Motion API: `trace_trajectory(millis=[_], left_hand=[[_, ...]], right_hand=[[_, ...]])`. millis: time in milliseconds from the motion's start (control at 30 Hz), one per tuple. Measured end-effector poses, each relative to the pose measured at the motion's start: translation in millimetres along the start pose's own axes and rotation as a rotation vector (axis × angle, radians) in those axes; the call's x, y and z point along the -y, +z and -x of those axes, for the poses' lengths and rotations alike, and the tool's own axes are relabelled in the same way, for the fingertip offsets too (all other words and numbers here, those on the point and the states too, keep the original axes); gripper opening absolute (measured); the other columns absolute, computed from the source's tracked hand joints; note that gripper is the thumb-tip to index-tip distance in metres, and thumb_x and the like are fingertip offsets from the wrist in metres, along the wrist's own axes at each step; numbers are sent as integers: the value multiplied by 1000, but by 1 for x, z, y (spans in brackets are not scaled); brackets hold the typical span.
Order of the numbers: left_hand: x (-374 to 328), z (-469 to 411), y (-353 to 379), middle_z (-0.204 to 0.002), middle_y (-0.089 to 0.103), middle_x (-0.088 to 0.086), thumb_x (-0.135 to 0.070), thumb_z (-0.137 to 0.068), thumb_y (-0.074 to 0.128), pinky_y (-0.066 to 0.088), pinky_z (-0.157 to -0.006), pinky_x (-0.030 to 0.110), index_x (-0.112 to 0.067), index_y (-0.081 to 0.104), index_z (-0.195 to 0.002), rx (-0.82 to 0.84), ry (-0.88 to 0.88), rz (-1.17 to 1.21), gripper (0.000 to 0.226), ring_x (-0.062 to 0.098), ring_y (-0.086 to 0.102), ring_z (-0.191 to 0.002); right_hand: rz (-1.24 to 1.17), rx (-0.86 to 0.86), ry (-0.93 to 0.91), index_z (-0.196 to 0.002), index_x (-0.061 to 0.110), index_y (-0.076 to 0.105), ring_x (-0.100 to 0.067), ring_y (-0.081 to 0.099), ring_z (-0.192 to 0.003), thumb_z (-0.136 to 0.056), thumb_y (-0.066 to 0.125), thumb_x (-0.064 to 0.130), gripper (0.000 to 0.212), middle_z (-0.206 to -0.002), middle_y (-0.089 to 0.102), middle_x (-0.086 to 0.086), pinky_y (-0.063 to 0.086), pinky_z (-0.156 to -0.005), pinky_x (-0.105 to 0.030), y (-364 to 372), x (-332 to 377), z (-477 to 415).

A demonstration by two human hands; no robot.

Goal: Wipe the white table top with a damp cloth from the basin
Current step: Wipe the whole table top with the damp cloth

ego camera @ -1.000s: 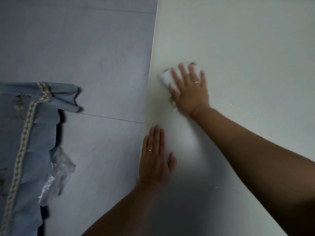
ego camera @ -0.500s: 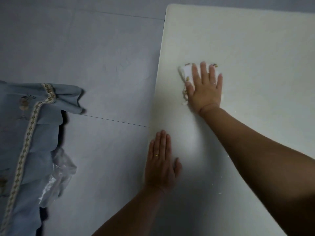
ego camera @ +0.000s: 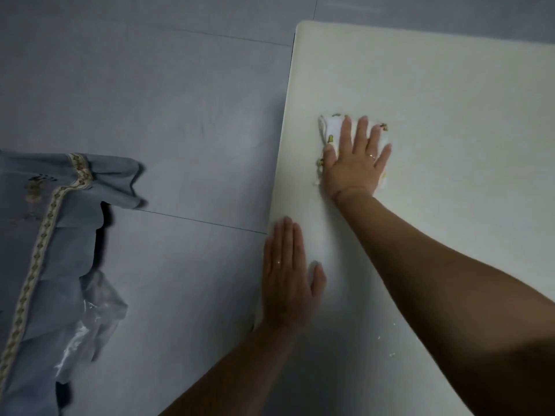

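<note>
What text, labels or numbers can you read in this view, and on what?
None readable.
Cloth under the right hand: small yellow printed motifs, no letters.
Blue fabric: patterned trim and a dark embroidered mark, too blurred to read.
Table: no markings.

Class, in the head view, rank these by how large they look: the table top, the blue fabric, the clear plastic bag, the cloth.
1. Table top
2. Blue fabric
3. Plastic bag
4. Cloth, though the right hand covers most of it, so ranks 3 and 4 are unsure.
</note>
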State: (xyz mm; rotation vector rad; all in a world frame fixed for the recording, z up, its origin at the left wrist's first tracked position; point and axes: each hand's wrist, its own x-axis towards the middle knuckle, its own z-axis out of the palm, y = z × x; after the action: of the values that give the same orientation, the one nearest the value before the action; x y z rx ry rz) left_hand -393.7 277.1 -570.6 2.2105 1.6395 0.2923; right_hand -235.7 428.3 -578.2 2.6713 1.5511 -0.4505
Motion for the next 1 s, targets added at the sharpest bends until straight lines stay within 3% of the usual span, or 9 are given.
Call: trace_trajectory(millis=[67, 200, 267, 367, 433, 667, 867, 933, 1000], left_hand=[[-5, -37, -4, -155, 28, 16, -31, -89, 50, 22, -118, 43, 1, 30, -146, -34, -19, -1, 69, 28, 22, -145], [1, -103, -6, -155, 25, 18, -30, -91, 48, 13, -120, 42, 2, 28, -147, -63, -25, -97, 67, 31, 19, -146], [7, -115, 1, -159, 15, 16, -36, -94, 43, 7, -121, 39, -1, 19, -150, -3, -5, -129, 70, 29, 10, -148], [9, -118, 11, -160, 10, 15, -42, -94, 37, 8, -121, 38, -3, 14, -152, 12, 9, -146, 73, 27, 5, -149], [9, -118, 12, -160, 11, 15, -42, -94, 37, 10, -121, 38, -2, 15, -151, 7, 8, -138, 73, 27, 6, -148], [6, -118, 9, -159, 13, 15, -41, -93, 38, 13, -120, 38, -2, 16, -151, 10, -10, -111, 73, 26, 8, -148], [6, -119, 9, -160, 9, 14, -43, -91, 31, 13, -120, 38, -2, 12, -152, 34, -17, -134, 75, 25, 4, -149], [6, -119, 8, -160, 11, 15, -42, -91, 33, 15, -120, 39, -2, 13, -151, 33, -18, -120, 75, 26, 5, -149], [5, -119, 7, -159, 14, 16, -42, -91, 36, 16, -120, 39, -1, 17, -151, 27, -16, -122, 75, 26, 8, -148]], right_hand=[[49, -5, -116, -151, 25, -5, -30, -11, -146, -99, 16, 47, 61, -160, -10, -3, -9, -114, -55, 7, 25, 11], [173, 33, -677, -151, 30, 3, -25, -4, -147, -99, 21, 48, 59, -161, -1, 1, -4, -117, -49, -4, 8, -8], [168, -5, -564, -152, 30, 2, -23, -4, -148, -99, 20, 48, 58, -161, -1, 1, -4, -117, -47, -10, -11, -40], [14, -44, -142, -151, 29, -1, -24, -7, -147, -99, 17, 47, 58, -161, -5, 1, -7, -117, -48, -12, -14, -70], [-4, -70, -42, -152, 26, -1, -28, -8, -147, -99, 17, 47, 59, -161, -6, -1, -7, -117, -51, -7, 9, -64], [174, -7, -644, -152, 28, 4, -25, -2, -147, -99, 19, 48, 58, -161, 0, 0, -3, -116, -48, -12, 12, -60], [31, -32, -89, -151, 26, -4, -28, -9, -147, -99, 15, 48, 60, -161, -8, -2, -6, -117, -52, -19, 9, -100], [48, -32, -164, -151, 24, -4, -31, -9, -146, -99, 16, 48, 61, -161, -7, -3, -7, -116, -54, -10, 39, -80], [99, -25, -414, -152, 25, 1, -30, -6, -147, -99, 19, 47, 60, -161, -3, -3, -6, -115, -52, -3, 51, -61]])
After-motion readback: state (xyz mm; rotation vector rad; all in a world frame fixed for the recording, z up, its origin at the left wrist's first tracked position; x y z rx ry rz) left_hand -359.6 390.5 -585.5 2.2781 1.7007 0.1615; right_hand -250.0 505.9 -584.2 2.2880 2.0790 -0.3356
